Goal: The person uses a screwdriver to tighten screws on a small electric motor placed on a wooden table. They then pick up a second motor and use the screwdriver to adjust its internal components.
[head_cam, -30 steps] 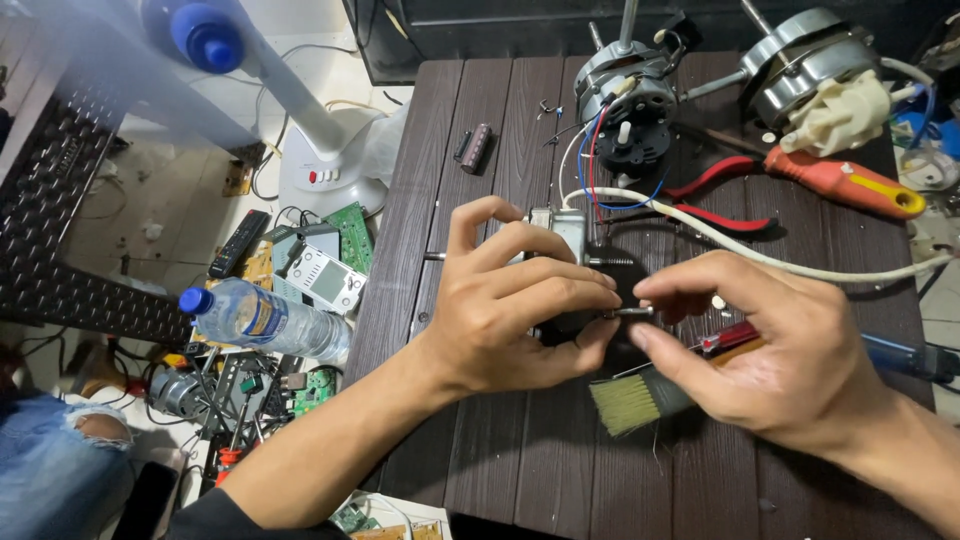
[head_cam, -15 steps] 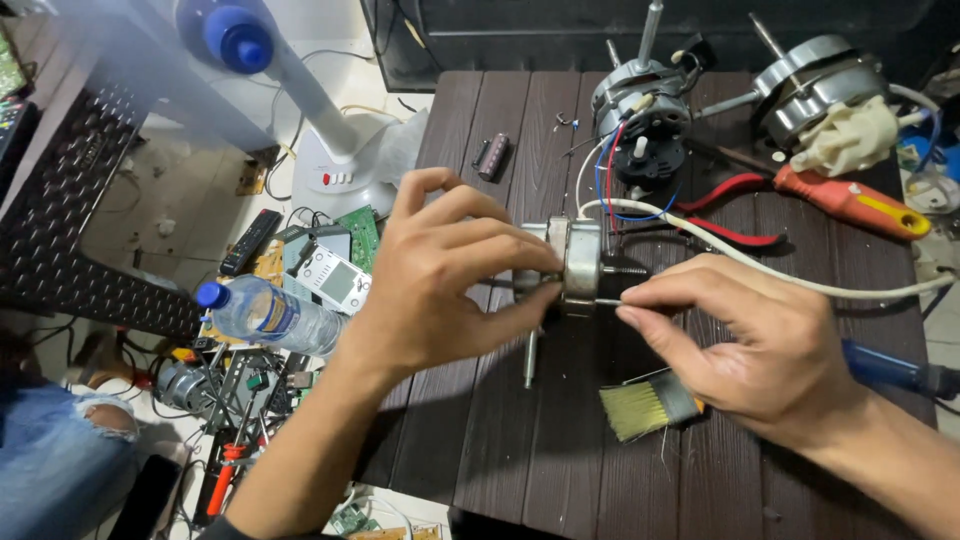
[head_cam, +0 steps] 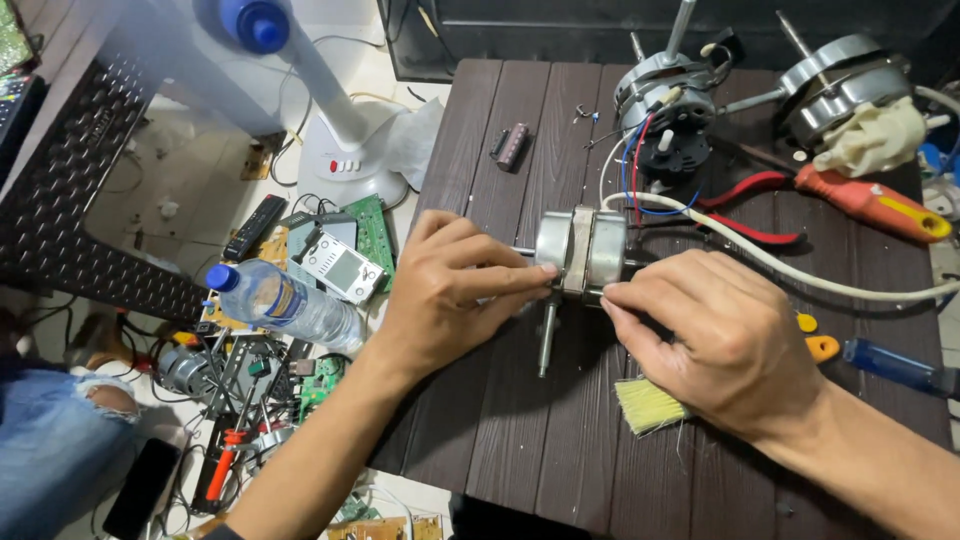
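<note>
Both hands have shifted since the earlier frames: the left hand [head_cam: 455, 290] now sits further left of the small motor [head_cam: 582, 250], fingers stretched out so the tips press on its left end cap, and the motor body is more exposed than before. Right hand [head_cam: 720, 335] has its fingertips pinched on the motor's lower right edge. Each grip is grasping the motor, left loosely with straight fingers, right with a tighter pinch.

Motor sits mid-worktop [head_cam: 500, 420], axis lying sideways, a shaft poking out left under the left fingers. Metal rod [head_cam: 545, 338] lies just below it, pointing toward the near edge. White cable [head_cam: 800, 272] runs from the motor area off to the right.

Around it: yellow-bristle brush [head_cam: 650, 403] under the right hand, blue-handled screwdriver [head_cam: 895, 365] to its right, red pliers [head_cam: 755, 205] and an orange-handled tool [head_cam: 870, 205] behind. Two more motors [head_cam: 665, 95] [head_cam: 840, 85] at the far edge. Plastic water bottle [head_cam: 285, 300] on the floor, left of the worktop, among circuit boards.
</note>
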